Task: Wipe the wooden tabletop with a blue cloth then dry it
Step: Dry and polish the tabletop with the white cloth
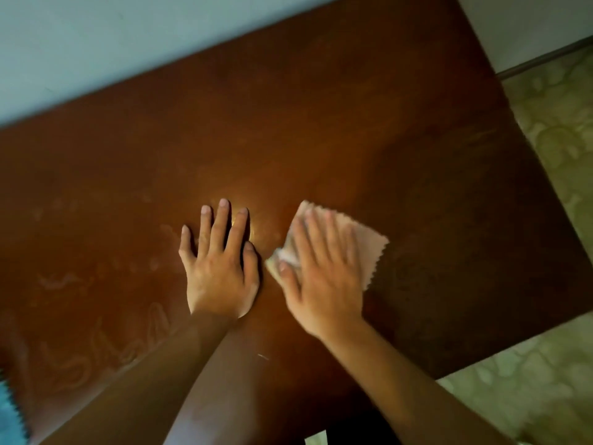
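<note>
Drying looks to be the step in hand, since the blue cloth (8, 412) lies set aside at the lower left edge of the frame. Faint smears show on the tabletop (321, 107) at left. The left hand (221, 268) rests flat at centre, fingers straight, holding nothing. Just right of it, the right hand (324, 277) presses a pale pinkish cloth (369, 248) flat under spread fingers. Next, that cloth needs sweeping leftward over the smears; the left hand stands in its way. Patterned floor (561, 130) shows at right.
</note>
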Demonstrator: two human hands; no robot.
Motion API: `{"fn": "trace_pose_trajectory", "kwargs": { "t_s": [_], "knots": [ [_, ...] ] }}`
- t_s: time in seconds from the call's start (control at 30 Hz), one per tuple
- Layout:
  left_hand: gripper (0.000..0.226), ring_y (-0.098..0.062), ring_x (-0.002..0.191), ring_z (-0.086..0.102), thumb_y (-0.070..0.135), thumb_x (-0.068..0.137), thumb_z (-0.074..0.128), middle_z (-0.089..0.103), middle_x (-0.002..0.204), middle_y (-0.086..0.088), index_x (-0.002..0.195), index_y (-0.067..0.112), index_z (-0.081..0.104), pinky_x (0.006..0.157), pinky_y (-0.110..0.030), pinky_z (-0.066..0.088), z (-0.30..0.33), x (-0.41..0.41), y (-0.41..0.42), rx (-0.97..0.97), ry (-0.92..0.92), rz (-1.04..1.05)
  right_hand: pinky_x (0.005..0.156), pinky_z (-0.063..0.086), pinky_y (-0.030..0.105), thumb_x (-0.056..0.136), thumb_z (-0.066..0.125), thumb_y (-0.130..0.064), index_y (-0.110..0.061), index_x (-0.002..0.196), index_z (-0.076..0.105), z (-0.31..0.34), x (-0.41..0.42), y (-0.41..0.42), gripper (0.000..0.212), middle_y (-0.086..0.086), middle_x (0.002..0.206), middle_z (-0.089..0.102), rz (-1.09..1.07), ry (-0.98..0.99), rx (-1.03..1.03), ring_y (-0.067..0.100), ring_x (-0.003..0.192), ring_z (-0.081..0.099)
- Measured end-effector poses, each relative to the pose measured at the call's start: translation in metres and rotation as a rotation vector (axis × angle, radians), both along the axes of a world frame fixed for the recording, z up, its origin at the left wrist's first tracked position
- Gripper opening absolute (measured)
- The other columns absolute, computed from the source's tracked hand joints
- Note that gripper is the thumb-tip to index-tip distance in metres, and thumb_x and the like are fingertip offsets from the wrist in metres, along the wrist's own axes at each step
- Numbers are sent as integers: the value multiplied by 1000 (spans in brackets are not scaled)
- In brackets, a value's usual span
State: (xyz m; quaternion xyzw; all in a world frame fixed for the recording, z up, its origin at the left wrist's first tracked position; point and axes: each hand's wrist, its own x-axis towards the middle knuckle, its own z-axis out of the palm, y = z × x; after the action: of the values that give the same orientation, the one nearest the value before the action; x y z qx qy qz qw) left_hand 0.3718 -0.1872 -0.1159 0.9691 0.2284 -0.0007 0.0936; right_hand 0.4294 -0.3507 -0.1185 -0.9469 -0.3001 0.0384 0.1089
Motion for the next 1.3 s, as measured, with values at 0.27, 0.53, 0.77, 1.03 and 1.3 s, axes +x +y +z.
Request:
{"fn": "trace_pose_trajectory", "kwargs": {
  "t_s": [0.27, 0.53, 0.77, 1.03, 1.3],
  "knots": [
    [56, -28, 155, 10, 37, 102, 25, 22, 166, -6, 156, 21, 32, 122, -58, 7, 2, 1, 0, -45, 8, -15, 125, 22, 51, 104, 41, -52, -18, 156, 41, -5, -3, -30, 62, 6, 166, 32, 96, -21, 72, 28, 156, 23],
    [56, -27, 155, 6, 38, 103, 24, 17, 167, -5, 157, 22, 28, 122, -58, 6, -1, 0, 2, -46, -7, -27, 127, 17, 52, 104, 26, -55, -17, 161, 28, 1, 24, -46, 69, 12, 168, 26, -236, -21, -112, 34, 157, 19],
    [57, -28, 155, 9, 40, 103, 29, 20, 166, -6, 156, 22, 30, 122, -58, 7, -5, -3, 4, -44, -39, -40, 127, 18, 49, 103, 42, -53, -20, 156, 42, -2, -133, 14, 63, 4, 168, 27, -71, 31, 72, 25, 158, 17],
    [58, -27, 155, 7, 43, 103, 27, 19, 167, -5, 156, 22, 31, 122, -56, 4, -3, -3, 7, -79, -57, -47, 122, 27, 55, 102, 36, -55, -18, 159, 34, -3, -22, -74, 68, 14, 165, 32, -242, -1, -60, 37, 154, 26],
    [59, -24, 155, 8, 47, 99, 34, 22, 166, -3, 153, 23, 37, 122, -53, 1, -1, -2, 9, -148, -102, -30, 125, 19, 54, 103, 29, -58, -26, 160, 28, -4, -80, -38, 66, 6, 169, 23, -265, 51, -7, 32, 158, 15]
  ]
}}
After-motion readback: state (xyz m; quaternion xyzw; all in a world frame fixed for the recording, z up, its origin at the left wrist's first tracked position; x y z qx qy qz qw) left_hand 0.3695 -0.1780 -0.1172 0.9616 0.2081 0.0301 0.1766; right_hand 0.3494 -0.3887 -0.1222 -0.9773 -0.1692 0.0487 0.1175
